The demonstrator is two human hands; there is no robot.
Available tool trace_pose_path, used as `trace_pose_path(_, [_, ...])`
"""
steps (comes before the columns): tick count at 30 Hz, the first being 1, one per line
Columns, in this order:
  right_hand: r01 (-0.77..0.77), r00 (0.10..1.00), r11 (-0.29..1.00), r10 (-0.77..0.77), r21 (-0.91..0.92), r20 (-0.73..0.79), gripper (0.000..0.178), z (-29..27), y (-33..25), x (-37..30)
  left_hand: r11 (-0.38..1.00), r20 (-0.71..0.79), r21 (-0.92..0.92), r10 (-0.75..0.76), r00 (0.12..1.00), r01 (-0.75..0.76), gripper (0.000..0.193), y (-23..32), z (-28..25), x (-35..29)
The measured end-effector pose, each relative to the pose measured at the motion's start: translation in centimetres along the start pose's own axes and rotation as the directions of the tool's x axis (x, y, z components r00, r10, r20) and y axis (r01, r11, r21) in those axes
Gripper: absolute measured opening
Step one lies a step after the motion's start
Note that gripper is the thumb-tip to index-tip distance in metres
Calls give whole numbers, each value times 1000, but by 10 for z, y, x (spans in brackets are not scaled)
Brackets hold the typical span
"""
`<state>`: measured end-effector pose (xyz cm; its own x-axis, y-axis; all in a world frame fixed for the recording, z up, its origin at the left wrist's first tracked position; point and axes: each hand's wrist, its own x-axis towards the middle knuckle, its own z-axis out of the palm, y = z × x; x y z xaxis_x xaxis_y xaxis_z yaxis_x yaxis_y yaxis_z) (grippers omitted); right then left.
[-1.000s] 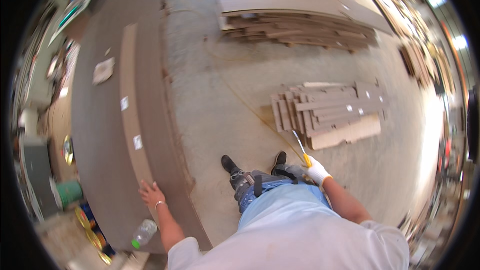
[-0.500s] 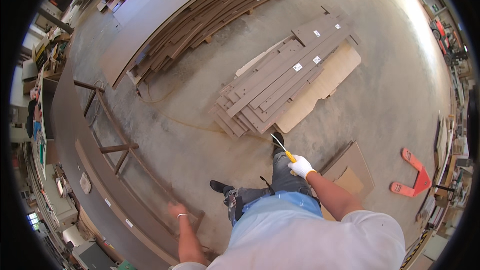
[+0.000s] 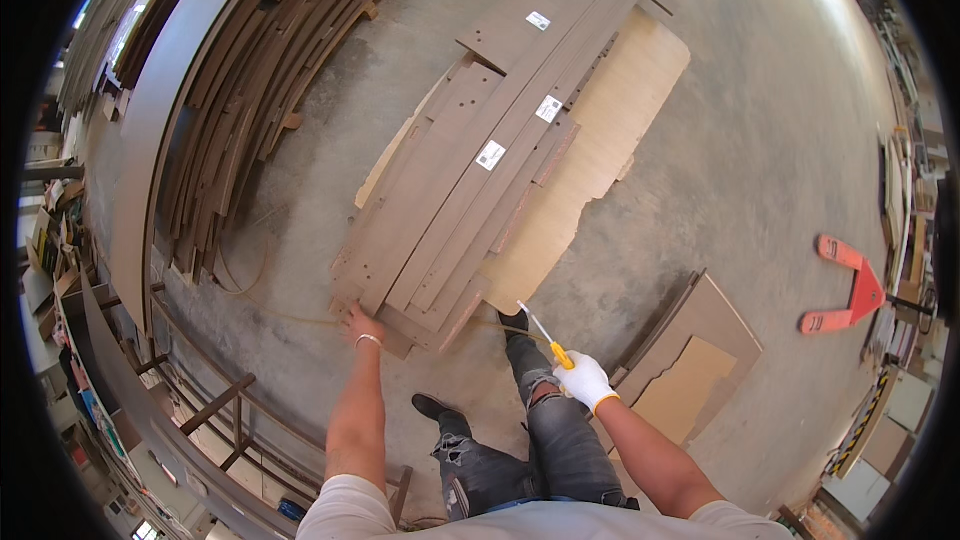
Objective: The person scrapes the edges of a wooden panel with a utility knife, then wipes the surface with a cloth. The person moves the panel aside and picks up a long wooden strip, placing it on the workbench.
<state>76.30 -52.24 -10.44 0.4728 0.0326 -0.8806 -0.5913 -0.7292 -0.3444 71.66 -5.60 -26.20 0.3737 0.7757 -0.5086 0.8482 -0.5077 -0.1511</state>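
My gloved right hand (image 3: 586, 382) is closed round the yellow handle of a screwdriver (image 3: 562, 356). Its thin pale shaft points away from me, up and to the left, touching nothing. My bare left hand (image 3: 362, 324), with a pale band at the wrist, reaches to the near left end of a stack of brown boards (image 3: 440, 210). Its fingers are stretched out at the edge of the boards; I cannot tell whether they press on them. White labels (image 3: 490, 155) sit on the upper boards, and small holes show in several of them.
Tan sheet material (image 3: 600, 160) lies under the stack. To the left are a tall pile of long brown boards (image 3: 240, 70) and a metal frame (image 3: 215, 405). Leaning panels (image 3: 690, 360) and a red pallet jack (image 3: 865, 295) stand to the right. A hose (image 3: 290, 318) crosses the floor.
My left hand has moved forward from beside the metal frame to the near end of the board stack. The view has shifted closer to the stack. The screwdriver stays in my right hand.
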Motion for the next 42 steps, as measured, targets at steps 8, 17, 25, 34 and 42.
trace_pose_path(8, [-182, 977, 750, 208, 636, 34, 13, -64, -75, 66, 956, -84, -46, 284, 955, -288, 54, -43, -33, 2])
trace_pose_path(17, [124, 945, 743, 113, 657, -306, 25, -178, -180, 138, 917, 480, -308, 381, 790, -255, 44, -166, -50, -77])
trace_pose_path(25, [-36, 999, 876, 19, 480, 42, 22, -84, -162, 107, 957, 568, -196, 289, 770, -214, 55, -317, -70, -218])
trace_pose_path(34, [46, 998, 725, -1, 687, -65, 40, 32, -143, 46, 655, 178, -755, 136, 975, 47, 48, -451, 1, -361])
trace_pose_path(42, [189, 979, 794, -105, 578, -175, 50, 54, -192, 111, 982, 148, -10, 185, 971, -186, 57, -523, -33, -478])
